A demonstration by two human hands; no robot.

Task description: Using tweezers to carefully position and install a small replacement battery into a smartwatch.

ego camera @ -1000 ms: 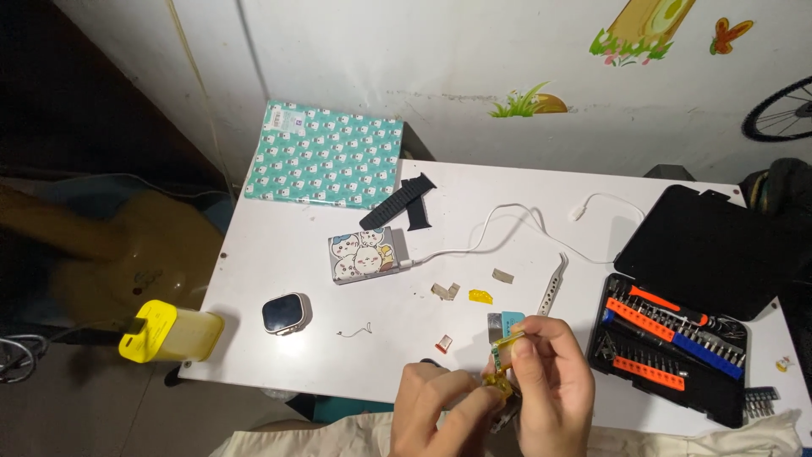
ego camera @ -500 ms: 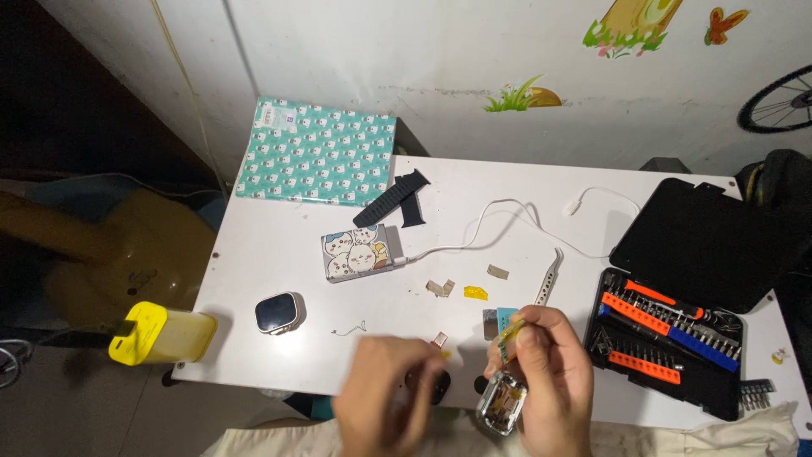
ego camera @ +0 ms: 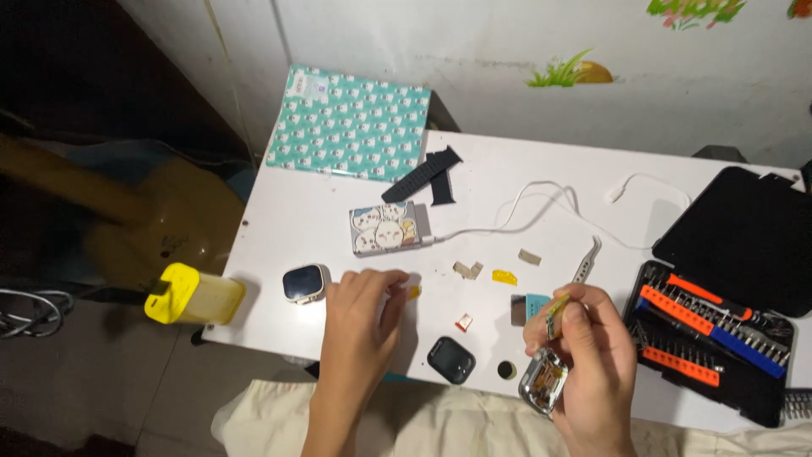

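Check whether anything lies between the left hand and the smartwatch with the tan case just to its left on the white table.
Nothing visible does. The left hand rests on the table right beside the smartwatch, with only bare tabletop between them. The yellow container sits beyond the watch, at the table's edge.

Strong light falls from above onto the white table (ego camera: 507,169), which reads bright and nearly washed out, while the floor at the left sinks into deep gloom. Both hands throw soft shadows toward the near edge (the left hand (ego camera: 359,326) slightly smeared by motion). The yellowish shape at far left is blurred.
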